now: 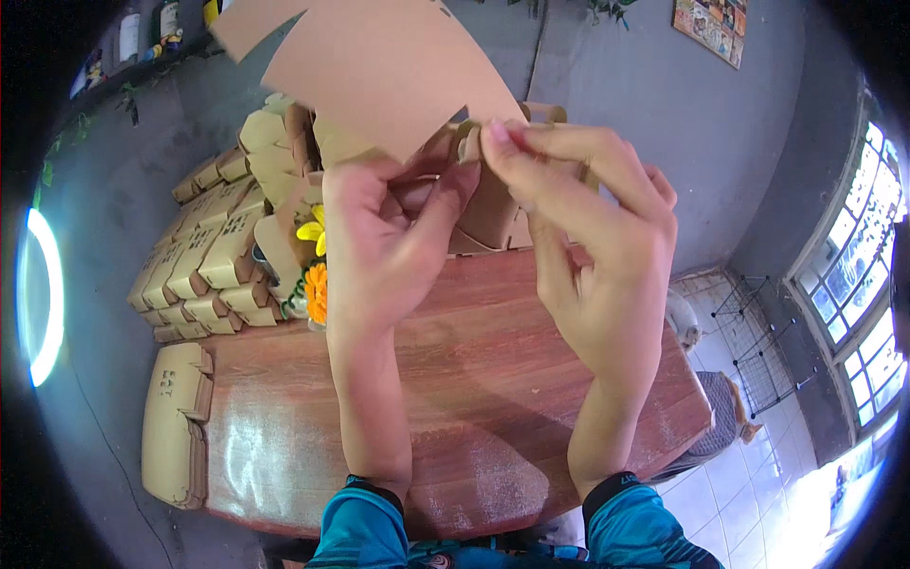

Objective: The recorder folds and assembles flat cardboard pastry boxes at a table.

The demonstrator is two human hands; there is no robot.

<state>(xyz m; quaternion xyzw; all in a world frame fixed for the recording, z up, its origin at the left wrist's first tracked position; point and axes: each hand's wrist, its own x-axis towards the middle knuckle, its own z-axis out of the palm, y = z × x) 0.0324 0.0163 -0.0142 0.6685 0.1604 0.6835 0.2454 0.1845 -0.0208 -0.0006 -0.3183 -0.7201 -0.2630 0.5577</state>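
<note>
Above the far part of the table I hold up a brown cardboard box blank [379,66], its broad flat panel tilted upward and away from me. My left hand [379,247] is closed on its lower edge, with the thumb pressed near a folded flap. The fingers of my right hand [607,218] pinch the corner at the right end of that edge, close to the left thumb. Both hands meet around a small tab, and my fingers partly hide the fold there.
Folded brown boxes [204,251] are piled at the back left of the wooden table [445,417], beside an orange flower [317,292] and a yellow flower [313,232]. A stack of flattened boxes [171,427] lies at the left edge. A wire rack [758,341] stands on the tiled floor, right.
</note>
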